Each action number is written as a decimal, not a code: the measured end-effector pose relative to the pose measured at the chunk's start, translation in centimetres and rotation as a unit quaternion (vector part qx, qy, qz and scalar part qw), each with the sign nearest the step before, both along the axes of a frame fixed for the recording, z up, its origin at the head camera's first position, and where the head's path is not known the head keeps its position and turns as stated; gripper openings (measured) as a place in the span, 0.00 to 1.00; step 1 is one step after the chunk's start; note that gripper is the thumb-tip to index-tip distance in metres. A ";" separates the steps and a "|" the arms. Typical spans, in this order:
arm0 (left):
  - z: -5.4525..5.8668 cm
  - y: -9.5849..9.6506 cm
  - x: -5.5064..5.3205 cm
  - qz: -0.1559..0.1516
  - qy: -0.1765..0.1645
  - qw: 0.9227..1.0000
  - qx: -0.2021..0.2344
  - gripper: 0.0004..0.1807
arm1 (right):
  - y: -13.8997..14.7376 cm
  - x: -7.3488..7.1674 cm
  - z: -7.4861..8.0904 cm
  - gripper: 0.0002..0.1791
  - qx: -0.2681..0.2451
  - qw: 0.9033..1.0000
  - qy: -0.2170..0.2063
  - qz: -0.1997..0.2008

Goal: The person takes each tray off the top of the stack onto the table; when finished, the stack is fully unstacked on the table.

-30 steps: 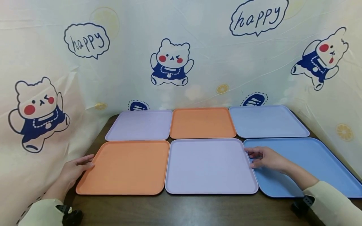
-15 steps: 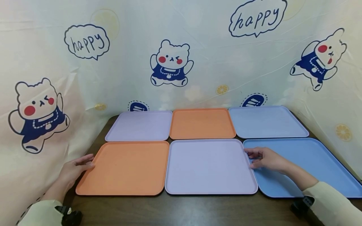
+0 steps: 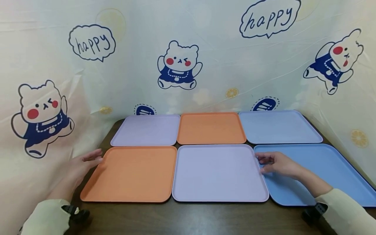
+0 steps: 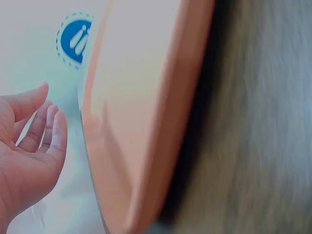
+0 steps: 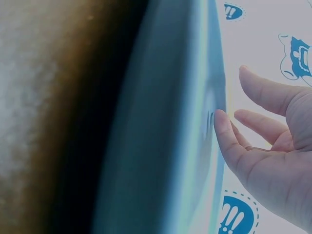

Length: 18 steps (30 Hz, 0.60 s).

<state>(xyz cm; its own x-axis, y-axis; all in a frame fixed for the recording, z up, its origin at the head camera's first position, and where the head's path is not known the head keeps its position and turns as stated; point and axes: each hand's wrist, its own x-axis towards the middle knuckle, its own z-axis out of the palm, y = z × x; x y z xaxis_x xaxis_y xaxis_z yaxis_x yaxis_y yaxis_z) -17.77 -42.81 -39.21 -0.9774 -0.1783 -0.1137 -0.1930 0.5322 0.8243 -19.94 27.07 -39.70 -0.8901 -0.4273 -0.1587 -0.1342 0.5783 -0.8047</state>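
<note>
My left hand (image 3: 80, 168) is raised over the left rim of the front orange tray (image 3: 132, 176), fingers relaxed. In the left wrist view that hand (image 4: 31, 146) shows loosely bent fingers with nothing among them, apart from the orange tray (image 4: 126, 97). My right hand (image 3: 277, 164) hovers over the front blue tray (image 3: 320, 169), its fingertips at the right rim of the front lavender tray (image 3: 217, 176); whether they touch it I cannot tell. The right wrist view shows this hand (image 5: 273, 141) with loose fingers and no object, beside the blurred blue tray (image 5: 161, 131).
A back row holds a lavender tray (image 3: 147, 130), an orange tray (image 3: 210, 129) and a light blue tray (image 3: 280, 127). All trays lie flat, nearly edge to edge, on a dark wooden table (image 3: 188, 218). A printed bear curtain (image 3: 211, 65) closes off the back and sides.
My left hand has let go of the orange tray's left rim and moved up and slightly right. The right hand and the trays stay put; the head view has shifted slightly.
</note>
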 end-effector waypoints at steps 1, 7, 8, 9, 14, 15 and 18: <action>0.2 0.5 -0.1 -0.001 0.009 1.000 0.005 0.40 | 0.1 -0.1 0.0 0.37 -0.001 1.000 0.002 0.000; 1.2 3.6 -1.0 -0.023 0.050 0.999 -0.005 0.38 | 0.4 -0.4 0.4 0.37 0.007 1.000 0.016 -0.005; 1.4 4.1 -1.2 -0.029 0.049 0.998 -0.010 0.38 | 0.4 -0.4 0.5 0.37 0.011 1.000 0.021 -0.005; 1.6 4.7 -1.4 -0.035 0.048 0.998 -0.014 0.38 | 0.4 -0.5 0.6 0.37 0.015 0.999 0.027 -0.008; 2.2 7.7 -2.3 -0.050 0.067 0.996 -0.016 0.36 | 0.3 -1.0 1.5 0.35 0.019 0.998 0.056 -0.023; 2.2 8.4 -2.6 -0.051 0.071 0.996 -0.016 0.35 | 0.2 -1.1 1.7 0.34 0.017 0.997 0.064 -0.028; 2.3 10.4 -3.3 -0.060 0.079 0.995 -0.003 0.32 | -0.2 -1.5 2.4 0.33 0.015 0.996 0.086 -0.033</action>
<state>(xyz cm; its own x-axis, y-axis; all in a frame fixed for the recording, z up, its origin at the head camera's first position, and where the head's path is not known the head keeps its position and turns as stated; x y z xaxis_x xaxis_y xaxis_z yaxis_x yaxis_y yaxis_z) -21.02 -32.44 -36.88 -0.9973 -0.0589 0.0445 0.0049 0.5486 0.8361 -21.39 26.91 -37.28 -0.9314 -0.3638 -0.0136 -0.2285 0.6133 -0.7561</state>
